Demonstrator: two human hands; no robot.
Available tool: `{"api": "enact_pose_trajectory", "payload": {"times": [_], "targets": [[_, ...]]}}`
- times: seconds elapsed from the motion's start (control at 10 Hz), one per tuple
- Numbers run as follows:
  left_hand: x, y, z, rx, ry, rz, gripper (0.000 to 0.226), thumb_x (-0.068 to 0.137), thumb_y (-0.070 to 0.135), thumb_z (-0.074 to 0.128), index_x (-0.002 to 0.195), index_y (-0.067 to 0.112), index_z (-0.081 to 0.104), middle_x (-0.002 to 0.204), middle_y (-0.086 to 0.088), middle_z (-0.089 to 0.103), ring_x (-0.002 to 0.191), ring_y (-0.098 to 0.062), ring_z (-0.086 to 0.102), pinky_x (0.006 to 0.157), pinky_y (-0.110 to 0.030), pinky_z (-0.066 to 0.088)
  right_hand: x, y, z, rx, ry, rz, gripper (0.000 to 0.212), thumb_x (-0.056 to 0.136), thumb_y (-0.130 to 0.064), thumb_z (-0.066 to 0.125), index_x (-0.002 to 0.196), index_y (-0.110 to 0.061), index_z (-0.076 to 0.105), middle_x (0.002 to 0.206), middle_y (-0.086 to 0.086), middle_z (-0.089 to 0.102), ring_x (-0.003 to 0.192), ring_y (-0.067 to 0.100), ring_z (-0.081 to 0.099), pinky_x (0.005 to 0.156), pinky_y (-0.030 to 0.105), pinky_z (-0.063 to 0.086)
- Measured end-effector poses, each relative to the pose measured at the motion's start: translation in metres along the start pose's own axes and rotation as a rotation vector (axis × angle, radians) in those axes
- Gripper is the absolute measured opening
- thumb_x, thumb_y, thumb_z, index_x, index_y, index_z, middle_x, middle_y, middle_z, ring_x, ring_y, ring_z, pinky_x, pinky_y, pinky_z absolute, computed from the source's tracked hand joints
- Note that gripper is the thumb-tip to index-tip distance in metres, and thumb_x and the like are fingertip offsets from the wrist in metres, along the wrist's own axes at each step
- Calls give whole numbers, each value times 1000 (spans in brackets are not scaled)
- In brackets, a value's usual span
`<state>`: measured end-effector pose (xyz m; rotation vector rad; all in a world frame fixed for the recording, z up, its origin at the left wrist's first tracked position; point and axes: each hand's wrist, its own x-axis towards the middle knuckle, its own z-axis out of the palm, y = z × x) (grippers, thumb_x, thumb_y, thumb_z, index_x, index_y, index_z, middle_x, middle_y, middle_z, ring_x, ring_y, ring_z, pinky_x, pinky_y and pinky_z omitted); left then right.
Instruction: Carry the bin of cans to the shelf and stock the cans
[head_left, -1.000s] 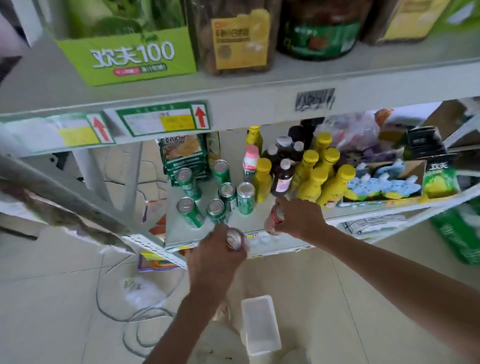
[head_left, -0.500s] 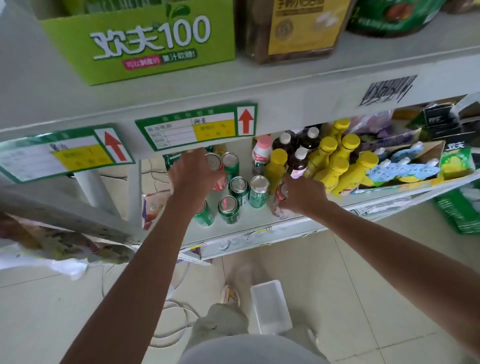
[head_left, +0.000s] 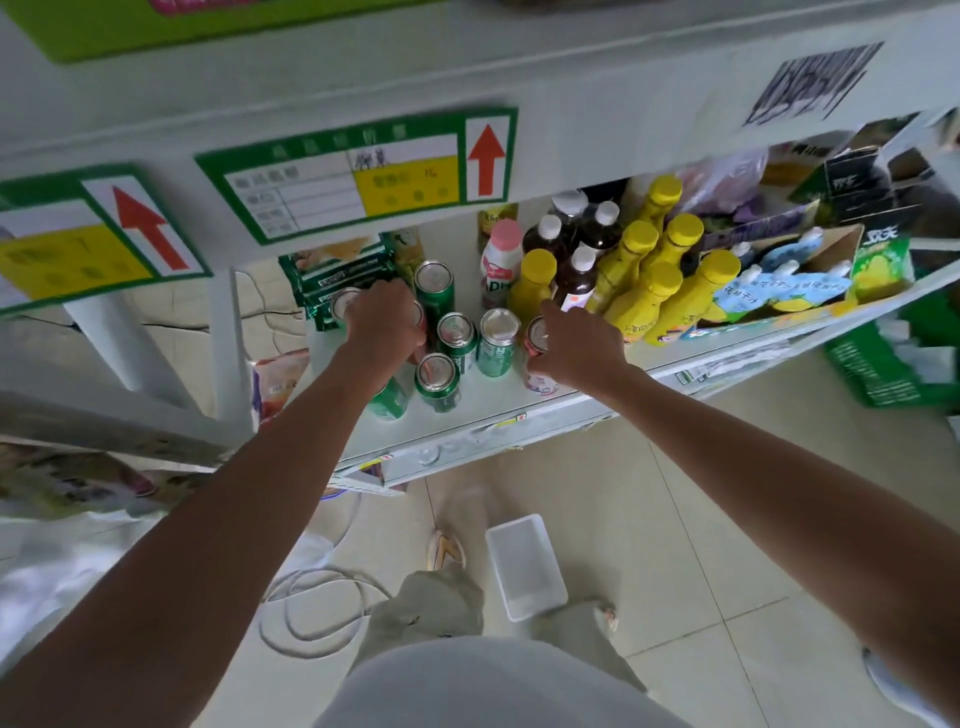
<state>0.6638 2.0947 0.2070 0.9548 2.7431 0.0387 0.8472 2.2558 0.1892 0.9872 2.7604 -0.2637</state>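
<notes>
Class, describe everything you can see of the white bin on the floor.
The white bin is a small rectangular tub, apparently of translucent plastic, with a raised rim and rounded corners. It stands upright and open on the pale tiled floor, below the shelf, between the person's feet. It looks empty; no cans show inside. Neither hand touches it.

Head view, steeply down, perhaps tilted

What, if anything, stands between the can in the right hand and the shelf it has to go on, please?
Nothing visible does. The right hand already holds the pink can upright at the shelf front, just right of the green cans.
</notes>
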Motion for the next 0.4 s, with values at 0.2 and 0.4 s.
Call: {"api": "enact_pose_trajectory", "payload": {"times": [0.2, 0.4], "targets": [[-18, 2, -1, 46, 52, -19, 55, 76, 33, 81, 117, 10, 51, 104, -9, 57, 95, -32, 63, 67, -39, 43, -5, 9, 7, 135, 19, 52, 72, 69, -54, 76, 129, -26, 46, 109, 12, 67, 105, 36, 66, 72, 34, 43], [-86, 7, -24, -79, 264, -95, 40, 88, 31, 66, 123, 17, 53, 117, -9, 59, 104, -31, 62, 74, -42, 52, -23, 17, -11, 158, -44, -4, 83, 77, -56, 77, 137, -16, 36, 121, 13, 65, 115, 34, 64, 86, 41, 54]]}}
